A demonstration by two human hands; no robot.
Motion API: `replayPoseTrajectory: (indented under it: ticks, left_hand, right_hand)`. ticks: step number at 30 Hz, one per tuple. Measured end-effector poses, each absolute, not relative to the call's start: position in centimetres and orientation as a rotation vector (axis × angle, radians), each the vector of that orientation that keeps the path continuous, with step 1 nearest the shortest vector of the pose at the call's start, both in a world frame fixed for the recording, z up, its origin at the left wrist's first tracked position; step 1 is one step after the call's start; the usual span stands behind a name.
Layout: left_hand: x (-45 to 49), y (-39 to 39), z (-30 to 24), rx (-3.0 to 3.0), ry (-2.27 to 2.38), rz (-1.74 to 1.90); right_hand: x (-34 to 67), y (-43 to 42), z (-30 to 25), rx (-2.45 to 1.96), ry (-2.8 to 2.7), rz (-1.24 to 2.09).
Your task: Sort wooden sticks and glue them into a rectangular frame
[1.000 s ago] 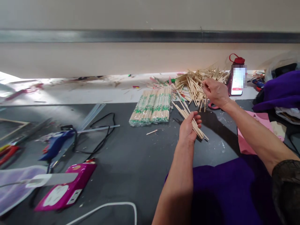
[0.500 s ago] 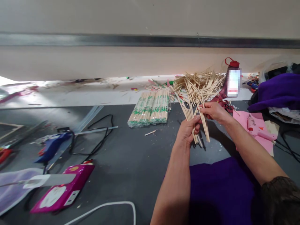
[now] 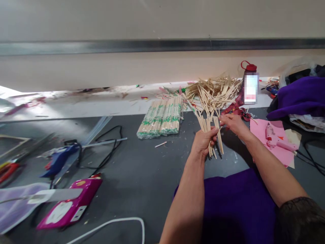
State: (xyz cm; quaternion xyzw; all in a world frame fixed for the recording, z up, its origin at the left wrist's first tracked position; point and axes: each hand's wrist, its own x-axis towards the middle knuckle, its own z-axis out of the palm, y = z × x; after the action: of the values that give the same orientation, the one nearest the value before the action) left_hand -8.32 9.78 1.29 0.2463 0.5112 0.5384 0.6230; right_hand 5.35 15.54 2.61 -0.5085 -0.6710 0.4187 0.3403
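Note:
My left hand [image 3: 203, 140] is wrapped round a fanned bunch of pale wooden chopsticks [image 3: 205, 123], thumb across them. A few chopsticks [image 3: 218, 137] stand apart from the bunch on its right side, beyond the thumb. My right hand [image 3: 233, 124] is just to the right of these, fingertips pinched together; what lies between them is too small to tell. Behind both hands is a loose heap of wooden sticks [image 3: 215, 89]. Left of the heap lie plastic-wrapped packs of chopsticks [image 3: 160, 118] with green print.
Right of my hands, a pink glue gun [image 3: 275, 137] lies on pink sheets, near a red-capped bottle [image 3: 251, 68], a phone [image 3: 251, 89] and purple cloth [image 3: 302, 96]. On the left are a blue tool [image 3: 61, 157], black cable [image 3: 111, 156] and magenta pack [image 3: 71, 203].
My right hand has drawn slightly up and away from the chopsticks beside my left thumb. My left hand keeps its grip on the bunch. The whole view has shifted a little.

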Motion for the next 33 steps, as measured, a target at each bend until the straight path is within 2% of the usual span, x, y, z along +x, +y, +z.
replayPoseTrajectory:
  ticks: [2,4,13,20,27,33]
  left_hand:
    - [-8.1,9.8,1.2,0.608,1.198,1.235]
    - [-7.9,9.8,1.1,0.654,1.24,1.247]
    - [-7.7,9.9,1.1,0.652,1.188,1.161]
    - [-8.4,9.6,1.4,0.636,1.11,1.079]
    - [-9.3,9.4,1.7,0.666,1.057,1.012]
    - [-11.0,9.9,1.4,0.604,1.2,1.24]
  right_hand:
    - [4.8,15.3,2.2,-1.113,-1.602,1.43]
    - [4.5,15.3,1.9,-1.014,-1.53,1.548]
    - [6.0,15.9,2.3,-1.009,-1.657,1.558]
    - [5.6,15.8,2.7,-1.246,-1.658,1.501]
    - [5.4,15.4,3.0,-1.197,-1.653,1.566]
    - [6.7,15.8,2.8,-1.142,-1.572,1.534]
